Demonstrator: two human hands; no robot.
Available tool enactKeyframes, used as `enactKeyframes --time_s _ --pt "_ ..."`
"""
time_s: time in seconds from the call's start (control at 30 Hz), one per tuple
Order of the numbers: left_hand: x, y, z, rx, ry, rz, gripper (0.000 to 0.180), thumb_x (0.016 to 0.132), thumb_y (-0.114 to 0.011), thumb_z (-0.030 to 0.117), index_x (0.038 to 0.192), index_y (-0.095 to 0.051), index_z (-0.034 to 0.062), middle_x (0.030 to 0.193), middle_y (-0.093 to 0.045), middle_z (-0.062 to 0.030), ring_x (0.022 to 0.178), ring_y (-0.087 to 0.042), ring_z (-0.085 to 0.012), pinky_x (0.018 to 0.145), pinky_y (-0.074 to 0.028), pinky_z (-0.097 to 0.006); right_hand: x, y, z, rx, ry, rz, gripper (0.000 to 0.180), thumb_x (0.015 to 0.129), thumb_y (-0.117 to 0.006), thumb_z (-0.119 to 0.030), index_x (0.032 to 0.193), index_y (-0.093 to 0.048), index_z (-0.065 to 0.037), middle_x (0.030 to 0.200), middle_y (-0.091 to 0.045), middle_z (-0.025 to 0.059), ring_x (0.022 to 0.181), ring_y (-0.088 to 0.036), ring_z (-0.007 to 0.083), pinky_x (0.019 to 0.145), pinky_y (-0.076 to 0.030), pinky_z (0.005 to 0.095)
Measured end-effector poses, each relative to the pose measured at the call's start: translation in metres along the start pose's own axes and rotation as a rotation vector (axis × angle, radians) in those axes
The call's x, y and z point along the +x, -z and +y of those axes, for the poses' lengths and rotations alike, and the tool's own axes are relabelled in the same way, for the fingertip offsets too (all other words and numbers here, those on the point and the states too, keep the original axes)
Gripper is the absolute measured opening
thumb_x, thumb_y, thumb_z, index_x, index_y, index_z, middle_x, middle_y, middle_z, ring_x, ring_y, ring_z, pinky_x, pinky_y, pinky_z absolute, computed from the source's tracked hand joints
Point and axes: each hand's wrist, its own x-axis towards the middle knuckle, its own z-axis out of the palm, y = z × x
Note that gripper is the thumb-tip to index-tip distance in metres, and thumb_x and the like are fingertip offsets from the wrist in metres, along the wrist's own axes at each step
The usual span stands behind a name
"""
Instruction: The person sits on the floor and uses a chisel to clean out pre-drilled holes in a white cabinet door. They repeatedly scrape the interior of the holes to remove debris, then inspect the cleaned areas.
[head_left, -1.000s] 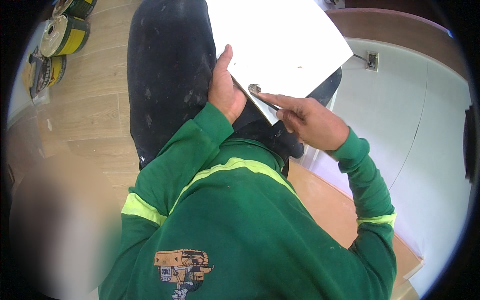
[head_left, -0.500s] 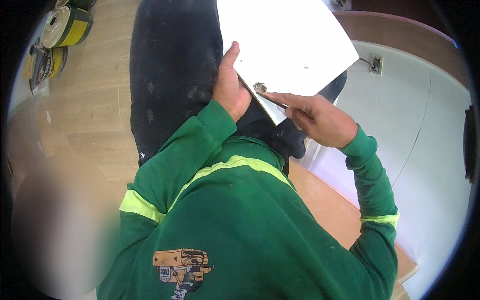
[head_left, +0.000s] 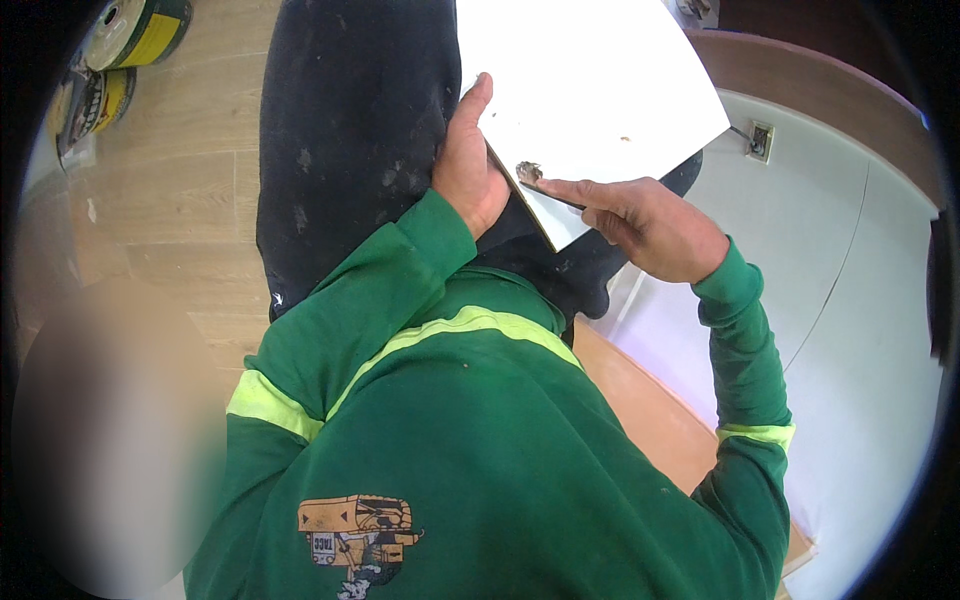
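Across my dark-trousered lap lies a flat white board point(head_left: 595, 85), a corner pointing toward me. My left hand point(head_left: 470, 175) grips its left edge, thumb on top and the other fingers hidden beneath. Near that corner a rough, broken-edged hole point(head_left: 529, 172) shows in the white surface. Closed around a slim dark tool point(head_left: 568, 202), my right hand point(head_left: 665, 230) presses the index finger along it, with the tip at the hole's near edge. Its handle is hidden in the palm, so its exact kind cannot be made out.
Metal cans with yellow and dark labels point(head_left: 145, 35) stand at the far left on the wood-plank floor point(head_left: 200, 190). To the right, a wall socket box point(head_left: 760, 142) with a dark cable sits in a pale panel point(head_left: 810, 230). A blurred patch covers the lower left.
Board and both hands appear slightly farther right in the picture, while the cans shift up and left. The tool stays at the hole, and both grips are kept.
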Motion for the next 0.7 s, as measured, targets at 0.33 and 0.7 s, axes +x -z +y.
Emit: enactKeyframes --time_s 0.33,0.7 --pt "0.001 0.000 -0.003 0.023 -0.036 -0.009 0.057 0.114 -0.052 0.041 0.152 -0.046 -0.0012 0.149 -0.057 -0.0196 0.142 -0.054 -0.0318 0.122 -0.042 -0.051 -0.005 -0.026 -0.020 0.166 -0.084 0.158 0.066 0.095 -0.055 0.011 0.158 -0.057 -0.012 0.086 -0.068 0.0174 0.075 -0.065 0.0275 0.078 -0.055 0.0364" --pt "0.000 -0.004 0.004 0.067 0.000 -0.037 0.060 0.115 -0.047 0.043 0.155 -0.043 -0.0013 0.154 -0.054 -0.0206 0.146 -0.051 -0.0326 0.124 -0.040 -0.051 -0.002 -0.025 -0.026 0.246 -0.208 0.123 0.058 0.101 -0.055 0.003 0.157 -0.058 -0.014 0.091 -0.071 0.0239 0.069 -0.064 0.0272 0.075 -0.055 0.0383"
